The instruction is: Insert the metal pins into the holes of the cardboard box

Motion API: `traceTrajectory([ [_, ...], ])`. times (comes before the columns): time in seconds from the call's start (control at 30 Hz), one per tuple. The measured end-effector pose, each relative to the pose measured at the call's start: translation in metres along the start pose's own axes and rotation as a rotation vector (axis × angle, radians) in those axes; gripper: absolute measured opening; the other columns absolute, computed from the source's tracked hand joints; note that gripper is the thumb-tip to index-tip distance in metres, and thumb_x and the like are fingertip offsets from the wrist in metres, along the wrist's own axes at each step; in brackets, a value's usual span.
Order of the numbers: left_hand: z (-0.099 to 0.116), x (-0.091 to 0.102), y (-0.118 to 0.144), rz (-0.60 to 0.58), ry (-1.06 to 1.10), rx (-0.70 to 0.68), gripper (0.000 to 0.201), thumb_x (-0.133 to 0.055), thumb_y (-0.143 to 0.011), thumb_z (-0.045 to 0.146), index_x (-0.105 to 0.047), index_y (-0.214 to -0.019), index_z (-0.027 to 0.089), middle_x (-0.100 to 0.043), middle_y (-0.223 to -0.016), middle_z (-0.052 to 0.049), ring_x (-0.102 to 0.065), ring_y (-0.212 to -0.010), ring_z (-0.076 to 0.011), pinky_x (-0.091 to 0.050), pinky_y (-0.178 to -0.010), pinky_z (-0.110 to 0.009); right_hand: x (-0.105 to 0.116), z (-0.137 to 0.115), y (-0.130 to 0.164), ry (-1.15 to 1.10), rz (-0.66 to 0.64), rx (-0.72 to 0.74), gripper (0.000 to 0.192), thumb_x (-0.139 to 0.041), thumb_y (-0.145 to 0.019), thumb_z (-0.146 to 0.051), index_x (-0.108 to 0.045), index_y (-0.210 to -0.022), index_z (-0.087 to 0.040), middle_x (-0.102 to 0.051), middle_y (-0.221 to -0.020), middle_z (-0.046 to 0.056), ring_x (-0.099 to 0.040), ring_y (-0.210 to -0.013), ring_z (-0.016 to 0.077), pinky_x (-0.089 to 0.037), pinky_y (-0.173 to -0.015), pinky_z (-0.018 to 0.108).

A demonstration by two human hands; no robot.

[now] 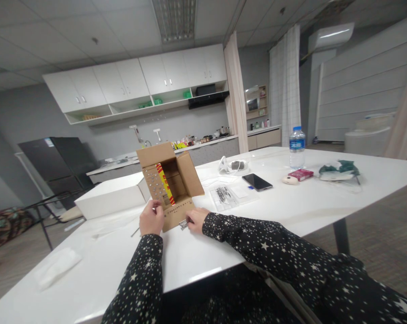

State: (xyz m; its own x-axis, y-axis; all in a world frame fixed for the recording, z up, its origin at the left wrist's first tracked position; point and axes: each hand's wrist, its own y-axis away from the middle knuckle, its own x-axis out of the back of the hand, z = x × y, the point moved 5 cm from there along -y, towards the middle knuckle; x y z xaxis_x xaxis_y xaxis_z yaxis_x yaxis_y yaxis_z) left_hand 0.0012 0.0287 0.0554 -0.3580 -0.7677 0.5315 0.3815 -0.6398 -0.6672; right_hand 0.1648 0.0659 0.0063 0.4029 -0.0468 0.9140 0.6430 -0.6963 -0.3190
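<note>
A small open cardboard box (pixel 171 177) lies on its side on the white table (pixel 223 243), flaps spread, with a red and yellow strip and rows of small metal pieces on one flap. My left hand (pixel 151 218) grips the box's lower left flap. Just right of the box's front edge, my right hand (pixel 197 219) rests on the table with its fingertips on small metal parts (pixel 183 223). Both sleeves are black with white stars.
A white flat box (pixel 110 194) lies left of the cardboard box. Clear bags of hardware (pixel 225 196), a phone (pixel 257 182), a water bottle (pixel 297 147), a red pack (pixel 300 174) and a green bag (pixel 339 170) lie further right. A kitchen counter stands behind.
</note>
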Motion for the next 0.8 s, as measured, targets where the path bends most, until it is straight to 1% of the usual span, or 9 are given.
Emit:
traceTrajectory([
  [0.17, 0.0034, 0.0021, 0.001, -0.01, 0.003, 0.007, 0.018, -0.045, -0.074, 0.022, -0.059, -0.083, 0.022, -0.066, -0.079, -0.001, -0.055, -0.063, -0.0134, -0.041, -0.063, -0.025, 0.0016, -0.0018, 0.002, -0.014, 0.013, 0.017, 0.012, -0.052, -0.074, -0.027, -0.056, -0.082, -0.019, -0.065, -0.093, 0.006, -0.059, -0.089, 0.0214, -0.04, -0.072, 0.032],
  [0.33, 0.0027, 0.0011, 0.0008, -0.009, 0.012, 0.002, 0.018, -0.044, -0.074, 0.022, -0.059, -0.084, 0.022, -0.066, -0.08, 0.0, -0.055, -0.063, -0.0133, -0.042, -0.065, -0.026, 0.0026, -0.0027, 0.0023, -0.023, -0.025, -0.025, 0.013, -0.051, -0.074, -0.028, -0.055, -0.081, -0.019, -0.064, -0.093, 0.006, -0.058, -0.091, 0.0223, -0.038, -0.077, 0.035],
  [0.5, 0.0011, -0.0002, 0.0004, -0.001, 0.015, -0.015, 0.018, -0.045, -0.074, 0.022, -0.059, -0.084, 0.022, -0.066, -0.08, 0.0, -0.055, -0.062, -0.0129, -0.042, -0.065, -0.026, 0.0023, -0.0036, 0.0019, -0.035, -0.023, -0.043, 0.011, -0.051, -0.074, -0.028, -0.054, -0.079, -0.018, -0.065, -0.094, 0.006, -0.058, -0.091, 0.0237, -0.036, -0.078, 0.037],
  [0.8, -0.0012, -0.0024, -0.0007, -0.002, 0.021, -0.021, 0.018, -0.046, -0.072, 0.021, -0.06, -0.083, 0.022, -0.066, -0.075, 0.0, -0.055, -0.061, -0.0132, -0.041, -0.064, -0.026, 0.0036, -0.0025, 0.0027, -0.055, -0.027, -0.073, 0.012, -0.05, -0.076, -0.029, -0.053, -0.079, -0.018, -0.065, -0.094, 0.007, -0.058, -0.092, 0.0244, -0.033, -0.079, 0.038],
])
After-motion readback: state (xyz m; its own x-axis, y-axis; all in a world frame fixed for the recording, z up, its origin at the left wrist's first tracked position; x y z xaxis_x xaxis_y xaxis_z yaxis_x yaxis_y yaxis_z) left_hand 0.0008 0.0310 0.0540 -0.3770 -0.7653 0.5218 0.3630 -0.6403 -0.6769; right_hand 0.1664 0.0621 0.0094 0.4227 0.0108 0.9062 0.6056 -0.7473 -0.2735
